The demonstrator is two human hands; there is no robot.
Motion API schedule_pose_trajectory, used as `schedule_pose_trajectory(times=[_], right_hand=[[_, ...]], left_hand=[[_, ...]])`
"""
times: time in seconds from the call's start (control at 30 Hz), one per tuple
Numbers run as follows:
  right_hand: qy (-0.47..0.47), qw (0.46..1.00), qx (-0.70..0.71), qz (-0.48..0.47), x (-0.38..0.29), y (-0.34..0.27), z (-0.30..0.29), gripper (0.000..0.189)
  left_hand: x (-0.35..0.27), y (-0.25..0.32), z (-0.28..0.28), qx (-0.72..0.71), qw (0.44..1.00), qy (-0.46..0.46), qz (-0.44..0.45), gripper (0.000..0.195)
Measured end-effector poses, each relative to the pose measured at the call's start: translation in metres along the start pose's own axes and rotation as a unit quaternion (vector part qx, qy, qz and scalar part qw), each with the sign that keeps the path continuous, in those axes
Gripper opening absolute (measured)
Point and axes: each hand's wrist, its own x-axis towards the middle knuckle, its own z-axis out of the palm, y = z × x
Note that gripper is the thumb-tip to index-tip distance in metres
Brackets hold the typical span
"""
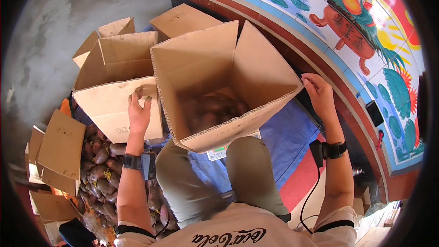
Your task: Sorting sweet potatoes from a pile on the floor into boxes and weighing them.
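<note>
A large open cardboard box (202,61) stands before my knees, its upright walls spread at two corners. Dark reddish tubers, seemingly sweet potatoes (212,113), lie blurred and shaded in its bottom. My right hand (318,91) is at the box's right corner, fingertips at the edge; whether they pinch it is unclear. To the left, my left hand (140,108) hovers over or lightly touches the flap of a second open cardboard box (116,109), fingers apart and nothing held. Part of a weighing scale (214,154) shows under the large box's front edge.
Many loose sweet potatoes (103,175) are heaped at my left. Further cardboard boxes (61,147) stand beyond them, and another (181,19) behind the large box. A blue tarp (291,133) covers the floor at right. A painted tile wall (343,37) curves along the right; a phone-like black device (374,113) is there.
</note>
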Motion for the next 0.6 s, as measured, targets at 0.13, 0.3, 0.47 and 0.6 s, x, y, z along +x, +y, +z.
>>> schedule_pose_trajectory(times=[0.13,0.3,0.47,0.6], right_hand=[[0.022,0.999,-0.021,-0.008,0.016,0.005,0.009,0.019],[-0.107,0.990,-0.089,0.012,0.058,0.034,0.010,0.031],[-0.266,0.939,-0.217,0.005,0.099,0.042,0.036,0.052],[-0.375,0.902,-0.181,0.112,0.108,0.024,0.055,0.048]], left_hand=[[-0.001,-0.001,-0.003,0.047,0.999,0.025,0.005,0.030],[-0.001,0.045,-0.015,-0.113,0.990,-0.050,-0.071,0.037],[0.024,0.076,-0.008,0.001,0.974,-0.193,-0.115,0.049],[0.033,0.061,-0.018,-0.017,0.956,-0.252,-0.150,0.043]])
